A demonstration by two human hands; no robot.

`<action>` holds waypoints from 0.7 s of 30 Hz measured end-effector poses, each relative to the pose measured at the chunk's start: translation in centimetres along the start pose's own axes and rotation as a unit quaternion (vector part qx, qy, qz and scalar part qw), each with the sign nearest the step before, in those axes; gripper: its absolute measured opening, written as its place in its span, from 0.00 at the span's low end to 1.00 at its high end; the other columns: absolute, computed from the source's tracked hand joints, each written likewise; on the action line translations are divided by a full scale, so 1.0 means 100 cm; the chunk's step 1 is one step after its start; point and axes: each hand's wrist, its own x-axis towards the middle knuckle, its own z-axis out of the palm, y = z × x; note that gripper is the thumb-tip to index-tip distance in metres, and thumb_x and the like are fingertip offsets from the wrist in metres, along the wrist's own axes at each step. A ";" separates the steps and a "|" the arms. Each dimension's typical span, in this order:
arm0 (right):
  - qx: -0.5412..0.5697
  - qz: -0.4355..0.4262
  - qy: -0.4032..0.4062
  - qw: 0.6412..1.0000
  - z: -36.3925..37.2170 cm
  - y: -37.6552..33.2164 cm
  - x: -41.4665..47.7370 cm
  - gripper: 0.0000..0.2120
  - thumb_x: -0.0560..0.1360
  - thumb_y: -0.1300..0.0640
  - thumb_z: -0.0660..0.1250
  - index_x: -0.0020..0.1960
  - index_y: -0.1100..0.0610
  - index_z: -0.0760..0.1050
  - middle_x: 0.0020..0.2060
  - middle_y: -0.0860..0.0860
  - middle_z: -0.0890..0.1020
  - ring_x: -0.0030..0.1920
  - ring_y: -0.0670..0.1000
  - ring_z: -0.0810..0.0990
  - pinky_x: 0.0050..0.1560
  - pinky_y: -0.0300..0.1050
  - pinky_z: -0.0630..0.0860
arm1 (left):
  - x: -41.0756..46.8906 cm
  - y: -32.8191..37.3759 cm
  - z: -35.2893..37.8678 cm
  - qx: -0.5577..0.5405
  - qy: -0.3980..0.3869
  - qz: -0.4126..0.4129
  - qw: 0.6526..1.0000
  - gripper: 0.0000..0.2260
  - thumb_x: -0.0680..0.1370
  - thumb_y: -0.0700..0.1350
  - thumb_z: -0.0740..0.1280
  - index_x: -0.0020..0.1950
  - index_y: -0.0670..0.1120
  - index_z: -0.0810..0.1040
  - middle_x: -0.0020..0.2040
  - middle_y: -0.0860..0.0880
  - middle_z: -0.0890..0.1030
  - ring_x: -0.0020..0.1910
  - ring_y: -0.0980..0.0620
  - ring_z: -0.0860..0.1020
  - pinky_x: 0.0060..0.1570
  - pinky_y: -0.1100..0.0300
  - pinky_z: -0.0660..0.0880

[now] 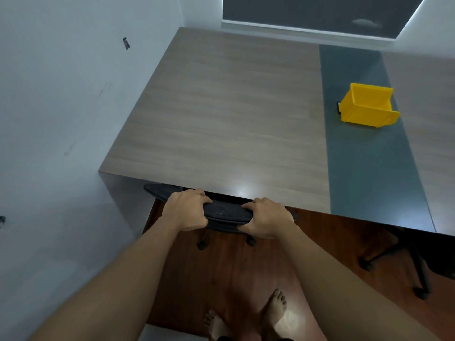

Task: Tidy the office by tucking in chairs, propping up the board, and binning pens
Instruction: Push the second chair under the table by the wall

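Note:
A black office chair (225, 214) stands at the near edge of the wooden table (221, 114), its seat hidden under the tabletop. Only the top of its backrest and two castors show. My left hand (187, 210) grips the left part of the backrest's top edge. My right hand (267, 217) grips the right part of it. A yellow open-fronted bin (366, 105) sits on the dark strip at the table's right side. No pens or board can be made out.
A white wall (61, 119) runs close along the table's left side. The base and castors of a second dark chair (403, 264) stick out from under the table at the right. My bare feet stand on the reddish wooden floor (221, 271).

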 end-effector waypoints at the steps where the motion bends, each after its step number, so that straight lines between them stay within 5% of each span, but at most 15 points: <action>1: -0.002 0.000 0.000 1.000 0.001 0.000 0.000 0.38 0.69 0.24 0.63 0.75 0.40 0.74 0.63 0.47 0.79 0.64 0.53 0.77 0.58 0.55 0.76 | 0.000 0.000 0.000 0.002 0.001 0.001 1.000 0.29 0.70 0.60 0.68 0.71 0.61 0.82 0.65 0.61 0.81 0.63 0.53 0.81 0.53 0.54 0.77; 16: 0.002 -0.010 0.014 1.000 0.008 0.005 0.005 0.38 0.67 0.23 0.62 0.72 0.41 0.76 0.58 0.47 0.80 0.60 0.53 0.78 0.53 0.53 0.76 | 0.003 -0.002 0.007 0.020 -0.002 0.001 1.000 0.29 0.69 0.59 0.68 0.71 0.62 0.82 0.66 0.62 0.82 0.64 0.54 0.82 0.50 0.55 0.77; 19: -0.004 -0.018 0.010 1.000 0.005 0.010 -0.001 0.38 0.69 0.23 0.62 0.72 0.43 0.76 0.58 0.48 0.81 0.61 0.54 0.79 0.57 0.55 0.78 | 0.007 0.004 -0.005 0.024 -0.078 0.006 0.997 0.32 0.74 0.62 0.68 0.79 0.60 0.75 0.73 0.59 0.77 0.70 0.53 0.78 0.61 0.51 0.77; 21: -0.002 -0.017 0.010 1.000 -0.004 0.024 -0.017 0.45 0.68 0.17 0.59 0.74 0.44 0.75 0.60 0.49 0.82 0.62 0.55 0.79 0.58 0.56 0.77 | 0.010 0.016 -0.018 0.022 -0.174 0.012 0.984 0.43 0.73 0.75 0.66 0.85 0.60 0.65 0.78 0.55 0.71 0.77 0.50 0.71 0.73 0.46 0.72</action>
